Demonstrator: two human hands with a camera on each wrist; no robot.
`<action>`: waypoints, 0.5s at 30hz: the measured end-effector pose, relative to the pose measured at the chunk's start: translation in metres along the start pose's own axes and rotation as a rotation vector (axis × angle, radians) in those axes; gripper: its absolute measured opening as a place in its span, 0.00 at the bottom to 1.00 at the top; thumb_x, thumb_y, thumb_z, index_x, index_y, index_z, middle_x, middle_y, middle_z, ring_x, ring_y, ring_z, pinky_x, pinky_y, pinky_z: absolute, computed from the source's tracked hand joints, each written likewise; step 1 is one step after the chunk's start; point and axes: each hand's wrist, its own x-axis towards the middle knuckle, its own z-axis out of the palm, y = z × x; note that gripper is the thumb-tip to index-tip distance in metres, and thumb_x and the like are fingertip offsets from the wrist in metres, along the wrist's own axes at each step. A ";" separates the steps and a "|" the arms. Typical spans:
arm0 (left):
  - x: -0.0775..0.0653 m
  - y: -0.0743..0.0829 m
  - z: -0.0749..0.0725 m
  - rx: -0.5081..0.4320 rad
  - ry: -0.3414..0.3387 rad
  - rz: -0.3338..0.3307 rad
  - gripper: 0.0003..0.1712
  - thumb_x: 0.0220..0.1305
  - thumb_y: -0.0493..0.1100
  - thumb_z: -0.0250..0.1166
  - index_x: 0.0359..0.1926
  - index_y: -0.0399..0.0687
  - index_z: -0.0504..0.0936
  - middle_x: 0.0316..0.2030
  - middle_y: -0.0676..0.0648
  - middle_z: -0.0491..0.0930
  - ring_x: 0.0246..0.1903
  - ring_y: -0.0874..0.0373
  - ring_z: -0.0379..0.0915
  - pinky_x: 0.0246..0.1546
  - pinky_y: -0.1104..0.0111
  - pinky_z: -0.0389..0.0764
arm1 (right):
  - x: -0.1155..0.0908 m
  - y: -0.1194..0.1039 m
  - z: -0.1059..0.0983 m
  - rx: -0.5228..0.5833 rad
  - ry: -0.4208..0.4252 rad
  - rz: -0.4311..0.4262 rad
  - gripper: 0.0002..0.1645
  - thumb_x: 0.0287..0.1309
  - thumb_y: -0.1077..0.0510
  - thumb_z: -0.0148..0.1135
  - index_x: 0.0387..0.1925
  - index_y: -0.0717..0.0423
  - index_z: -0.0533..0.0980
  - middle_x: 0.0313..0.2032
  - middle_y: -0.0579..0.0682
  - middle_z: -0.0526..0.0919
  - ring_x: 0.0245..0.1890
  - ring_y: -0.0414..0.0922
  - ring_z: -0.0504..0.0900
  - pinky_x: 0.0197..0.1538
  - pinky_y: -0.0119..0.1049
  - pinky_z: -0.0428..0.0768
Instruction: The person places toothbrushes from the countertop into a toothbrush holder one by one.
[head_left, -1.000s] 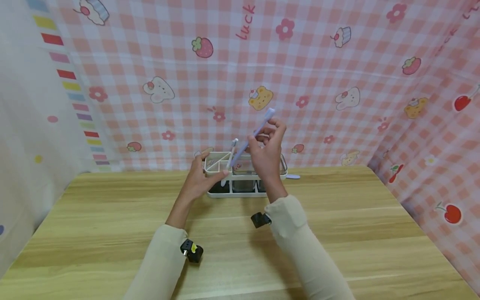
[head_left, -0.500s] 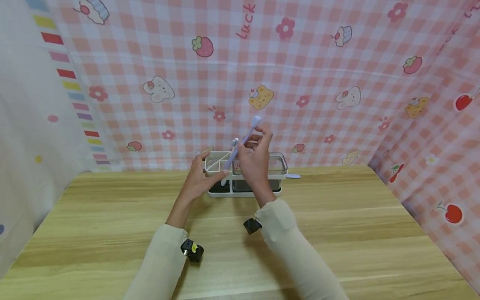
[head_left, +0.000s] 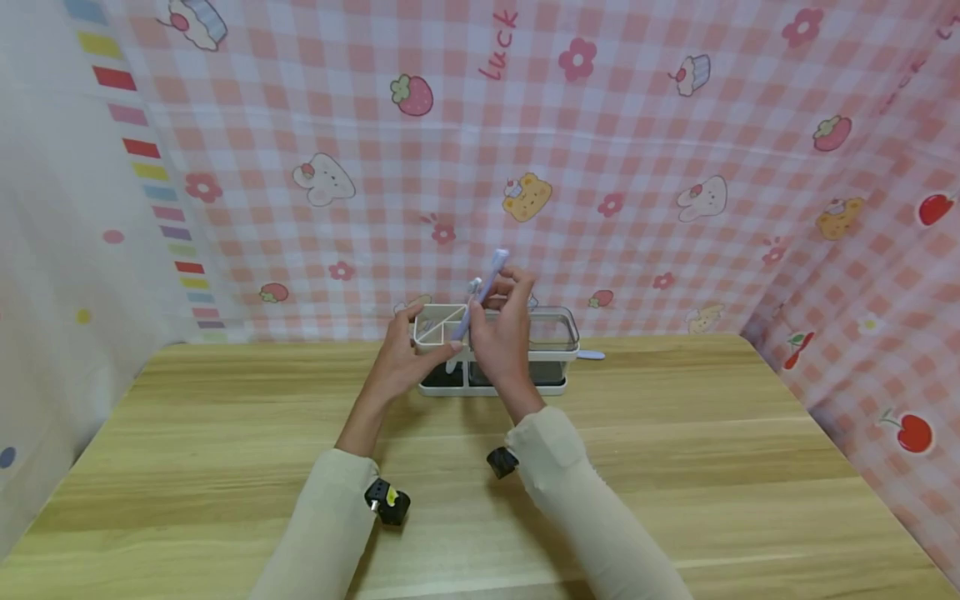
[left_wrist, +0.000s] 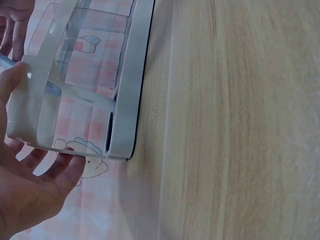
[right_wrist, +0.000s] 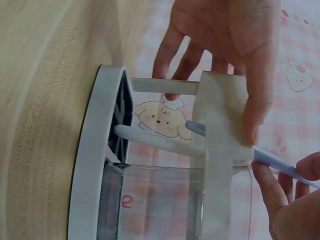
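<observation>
— Since the left hand curls part-way round one end of the white holder, thumb in front and fingers behind, I'd guess it is there as a brace

— And the right hand?

— Closed to a pinch on the lavender toothbrush, which slants down beside the left thumb, its low end through the holder's top; gripping it high up probably lets the handle pass without the fingers in the way

— What about the white toothbrush?

— Leaning between the hands, its handle slanting down towards the base, seemingly propped by the compartment's edge. Just behind the right hand sits a clear container, likely held upright by the same frame
</observation>
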 end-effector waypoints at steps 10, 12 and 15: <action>-0.013 0.035 -0.003 -0.020 -0.031 -0.034 0.49 0.65 0.38 0.69 0.78 0.35 0.49 0.70 0.28 0.54 0.60 0.33 0.66 0.55 0.48 0.75 | -0.006 0.006 0.002 -0.082 -0.030 -0.005 0.29 0.65 0.73 0.58 0.63 0.58 0.58 0.47 0.61 0.77 0.44 0.53 0.83 0.44 0.47 0.83; -0.014 0.038 -0.003 -0.011 -0.028 -0.034 0.49 0.65 0.38 0.69 0.77 0.34 0.50 0.70 0.27 0.54 0.61 0.32 0.65 0.56 0.47 0.74 | -0.007 0.006 0.002 -0.092 -0.036 -0.003 0.30 0.66 0.72 0.58 0.63 0.58 0.58 0.48 0.60 0.77 0.44 0.53 0.83 0.44 0.46 0.83; -0.011 0.030 -0.002 -0.012 -0.014 -0.021 0.49 0.64 0.38 0.70 0.77 0.33 0.50 0.70 0.27 0.55 0.62 0.31 0.65 0.58 0.46 0.72 | -0.008 0.007 0.003 -0.107 -0.040 -0.006 0.30 0.65 0.72 0.58 0.63 0.58 0.58 0.48 0.61 0.77 0.45 0.52 0.83 0.43 0.44 0.83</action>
